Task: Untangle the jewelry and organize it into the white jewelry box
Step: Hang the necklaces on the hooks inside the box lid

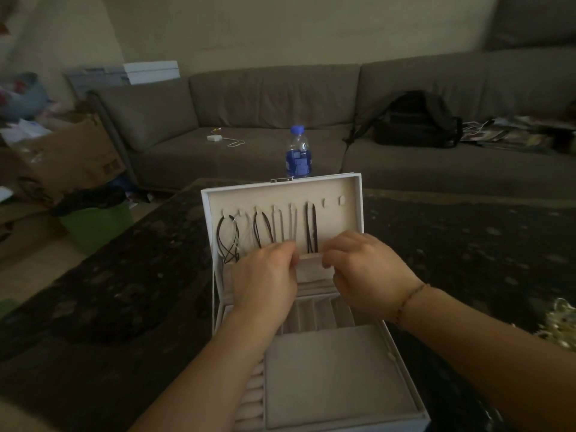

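The white jewelry box [358, 194] stands open on a dark table, its lid upright and its drawer pulled out toward me. Several necklaces hang from hooks inside the lid: dark cords [229, 241] at the left, thin pale chains [291, 226] in the middle, a dark cord [311, 229] further right. My left hand [265, 282] pinches the lower end of the pale chains at the lid's beige pocket [311, 266]. My right hand [361, 272] pinches the pocket's upper edge just to the right. What lies between the fingertips is hidden.
A blue-capped water bottle [297, 152] stands behind the box. A grey sofa [249, 120] with a black backpack [417, 123] and a white charger [215, 138] runs along the back. Cardboard boxes [71, 154] and a green bin [96, 226] sit at the left; a pile of jewelry [564, 325] lies at the right edge.
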`<state>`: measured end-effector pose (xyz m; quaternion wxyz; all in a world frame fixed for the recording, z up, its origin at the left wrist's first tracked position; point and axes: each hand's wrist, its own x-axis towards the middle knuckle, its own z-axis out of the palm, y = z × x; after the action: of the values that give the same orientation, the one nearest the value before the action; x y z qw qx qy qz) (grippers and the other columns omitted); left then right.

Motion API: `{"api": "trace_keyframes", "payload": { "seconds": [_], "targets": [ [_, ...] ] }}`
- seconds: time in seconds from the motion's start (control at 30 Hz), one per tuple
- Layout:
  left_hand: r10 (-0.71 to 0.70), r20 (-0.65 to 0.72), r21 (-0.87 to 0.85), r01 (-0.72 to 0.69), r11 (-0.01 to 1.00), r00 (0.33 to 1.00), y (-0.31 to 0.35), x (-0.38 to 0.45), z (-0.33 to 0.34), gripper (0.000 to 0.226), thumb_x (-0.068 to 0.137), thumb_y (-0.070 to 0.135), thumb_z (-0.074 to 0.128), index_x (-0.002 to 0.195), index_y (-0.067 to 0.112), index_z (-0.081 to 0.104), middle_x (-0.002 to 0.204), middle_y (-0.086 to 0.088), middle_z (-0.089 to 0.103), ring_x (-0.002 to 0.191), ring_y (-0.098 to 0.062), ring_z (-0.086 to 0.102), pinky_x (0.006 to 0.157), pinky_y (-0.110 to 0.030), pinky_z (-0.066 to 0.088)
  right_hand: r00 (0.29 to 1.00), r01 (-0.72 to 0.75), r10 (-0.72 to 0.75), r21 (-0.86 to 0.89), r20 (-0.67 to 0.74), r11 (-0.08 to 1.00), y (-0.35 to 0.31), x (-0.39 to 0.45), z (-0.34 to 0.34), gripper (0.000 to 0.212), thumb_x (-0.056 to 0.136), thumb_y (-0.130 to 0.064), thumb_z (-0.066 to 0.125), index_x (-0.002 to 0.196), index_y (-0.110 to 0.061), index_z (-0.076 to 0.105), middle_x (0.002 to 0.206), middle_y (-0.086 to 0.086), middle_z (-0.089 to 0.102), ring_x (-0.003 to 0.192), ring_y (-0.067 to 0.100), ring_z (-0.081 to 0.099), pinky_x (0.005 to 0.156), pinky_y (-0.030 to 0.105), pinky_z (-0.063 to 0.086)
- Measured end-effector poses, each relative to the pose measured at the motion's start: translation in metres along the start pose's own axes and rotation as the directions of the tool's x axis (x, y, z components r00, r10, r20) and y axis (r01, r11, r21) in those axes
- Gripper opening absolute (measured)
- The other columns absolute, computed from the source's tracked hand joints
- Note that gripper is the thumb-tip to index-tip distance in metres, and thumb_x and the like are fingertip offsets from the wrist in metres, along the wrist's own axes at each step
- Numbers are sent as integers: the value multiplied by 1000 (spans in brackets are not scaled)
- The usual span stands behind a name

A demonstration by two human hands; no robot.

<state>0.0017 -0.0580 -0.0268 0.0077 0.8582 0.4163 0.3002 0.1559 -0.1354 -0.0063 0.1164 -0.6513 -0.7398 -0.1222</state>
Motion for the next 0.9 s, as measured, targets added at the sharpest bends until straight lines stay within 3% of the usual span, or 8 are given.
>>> {"api": "trace_keyframes", "payload": {
  "seconds": [0.1, 0.2, 0.3, 0.43, 0.57, 0.7, 0.8, 0.9],
  "targets": [
    [20, 9, -20, -20, 1000, 1000, -3, -1, 2, 15, 89, 12, 60, 88, 26, 65, 74, 14, 53, 71, -9, 56, 57, -23, 32, 998, -38, 40, 32, -57, 999, 4, -8, 2, 17, 76, -9, 72, 90, -19, 72, 97, 2, 66, 89, 20, 63, 74, 35, 58],
    [8, 34, -48, -7, 999, 999, -4, -1, 5, 17, 92, 18, 57, 100, 27, 68, 86, 13, 65, 80, -8, 62, 62, -24, 44, 1000, -30, 31, 102, -4, 994, 4, -12, 5, 23, 90, -14, 57, 110, -21, 68, 115, -2, 64, 107, 17, 59, 93, 33, 52],
    [-6, 25, -27, 7, 1000, 1000, -1, -3, 6, 15, 94, 28, 54, 105, 31, 64, 92, 13, 65, 79, -3, 57, 62, -21, 42, 999, -21, 16, 146, 39, 989, 5, -12, 11, 29, 97, -20, 50, 122, -26, 62, 129, -6, 59, 121, 11, 51, 105, 26, 43],
    [51, 22, 2, -51, 999, 998, -1, -5, 9, 14, 92, 30, 58, 103, 29, 67, 91, 11, 67, 77, -9, 63, 61, -29, 51, 997, -56, 46, 179, 59, 982, 6, -10, 18, 28, 98, -24, 50, 123, -29, 60, 127, -8, 59, 118, 9, 52, 102, 26, 45],
    [109, 31, 86, -111, 990, 994, -4, -4, 14, 16, 78, 23, 72, 93, 26, 71, 84, 9, 67, 67, -17, 65, 50, -26, 42, 992, -51, 27, 198, 125, 979, 8, -7, 19, 27, 98, -29, 47, 122, -33, 58, 116, -9, 62, 105, 8, 57, 93, 30, 52],
    [111, 109, 132, -125, 983, 988, 2, -3, 8, 22, 91, 28, 57, 112, 27, 62, 104, 6, 65, 88, -21, 66, 66, -34, 53, 979, -54, 7, 229, 202, 972, 10, -11, 10, 31, 98, -25, 47, 125, -35, 58, 115, -11, 64, 103, 7, 60, 93, 28, 52],
    [104, 167, 134, -127, 983, 980, 18, -3, -6, 24, 95, 34, 50, 115, 28, 62, 112, 6, 65, 97, -21, 65, 74, -34, 54, 973, -81, 17, 273, 228, 959, 8, -29, -11, 31, 97, -22, 52, 125, -34, 60, 120, -13, 63, 110, 4, 58, 98, 20, 47],
    [227, 137, 47, -235, 971, 964, 51, -10, -20, 24, 97, 35, 49, 113, 25, 65, 110, 5, 65, 97, -19, 63, 74, -33, 51, 976, -163, 110, 290, 190, 943, 8, -69, -40, 27, 97, -26, 52, 120, -37, 60, 117, -20, 61, 110, -4, 53, 92, 9, 41]
  ]
}}
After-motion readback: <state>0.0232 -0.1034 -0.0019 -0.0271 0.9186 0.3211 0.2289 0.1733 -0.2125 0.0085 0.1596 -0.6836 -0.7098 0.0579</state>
